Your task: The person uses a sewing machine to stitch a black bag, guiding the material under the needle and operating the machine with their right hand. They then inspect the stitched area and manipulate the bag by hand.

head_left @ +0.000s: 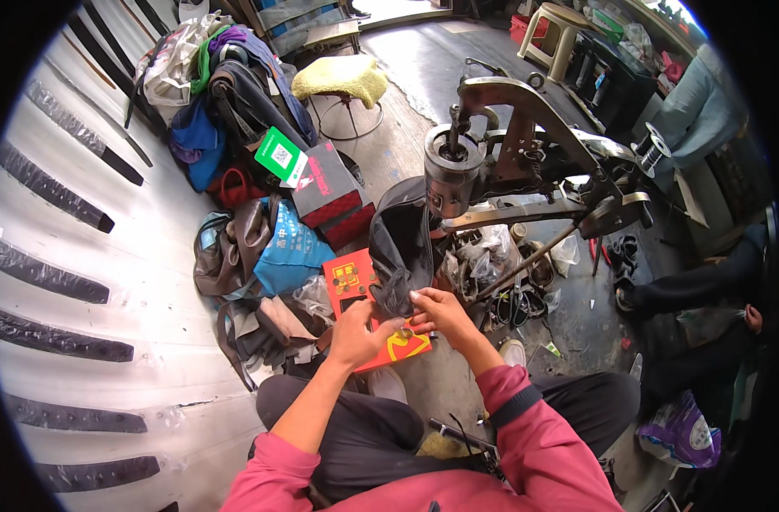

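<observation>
My left hand (359, 337) is over the red box (374, 357), its thumb stretched away from the fingers toward my right hand. Curled fingers bring my right hand (445, 316) up beside the lower end of a black bag (400, 243); whatever lies between its fingertips is too small to make out. The bag hangs under the cylindrical head of a metal shoe-repair sewing machine (453, 166). Several coins (345, 275) rest on the red box's upper part. A dark flat thing beside them is partly hidden by my left hand.
A blue bag (293, 249) and piled bags lie left, below a dark shoebox (325, 189) and green card (280, 156). A yellow-covered stool (340, 81) stands beyond. Shoes and plastic bags (489, 260) crowd beneath the machine. Another person's dark-clothed leg (684, 277) reaches in at right.
</observation>
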A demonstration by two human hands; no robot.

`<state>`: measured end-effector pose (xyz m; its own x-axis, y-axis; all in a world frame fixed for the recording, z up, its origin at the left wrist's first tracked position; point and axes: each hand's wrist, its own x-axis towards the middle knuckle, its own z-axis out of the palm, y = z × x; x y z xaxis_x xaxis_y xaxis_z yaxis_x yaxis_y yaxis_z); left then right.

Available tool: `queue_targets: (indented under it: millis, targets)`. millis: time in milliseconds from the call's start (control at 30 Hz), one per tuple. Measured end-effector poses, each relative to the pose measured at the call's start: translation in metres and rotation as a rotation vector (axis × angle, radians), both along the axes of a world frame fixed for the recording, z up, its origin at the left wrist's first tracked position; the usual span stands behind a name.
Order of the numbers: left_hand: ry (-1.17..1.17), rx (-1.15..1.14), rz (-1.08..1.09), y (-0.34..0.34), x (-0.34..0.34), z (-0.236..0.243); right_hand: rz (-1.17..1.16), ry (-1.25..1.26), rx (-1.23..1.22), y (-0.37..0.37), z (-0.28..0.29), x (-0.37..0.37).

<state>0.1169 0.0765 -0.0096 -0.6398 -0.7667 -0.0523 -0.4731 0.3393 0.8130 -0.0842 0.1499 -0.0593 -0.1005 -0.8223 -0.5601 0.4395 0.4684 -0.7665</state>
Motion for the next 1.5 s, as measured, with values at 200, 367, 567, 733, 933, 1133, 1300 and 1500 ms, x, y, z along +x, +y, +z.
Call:
queue_targets:
  millis: [200, 367, 567, 733, 933, 1133, 1300, 1500]
  targets:
    - [0.090, -0.232, 0.171, 0.007, 0.005, 0.003, -0.067, -0.106, -0.078, 0.014, -0.013, 0.012]
    - [0.120, -0.277, -0.031, 0.010, 0.005, -0.002, -0.086, -0.014, -0.091, 0.031, -0.012, 0.011]
    - [0.154, -0.221, -0.061, 0.045, 0.005, -0.008, -0.122, 0.034, -0.164, 0.056, -0.003, 0.008]
    - [0.083, -0.364, -0.067, 0.068, -0.003, -0.007, 0.106, 0.629, -0.044, 0.064, 0.026, 0.012]
    - [0.191, -0.431, -0.063, 0.082, -0.018, -0.003, 0.255, 0.881, 0.028, 0.054, 0.044, 0.012]
    - [0.036, -0.354, -0.191, 0.080, -0.010, -0.011, -0.033, 0.579, -0.103, 0.063, 0.010, 0.020]
    - [0.129, -0.350, -0.139, 0.081, -0.011, -0.015, -0.279, 0.117, -0.126, 0.082, -0.003, 0.026]
    - [0.087, -0.514, -0.243, 0.064, -0.008, -0.022, -0.226, 0.018, 0.000, 0.087, 0.009, 0.020]
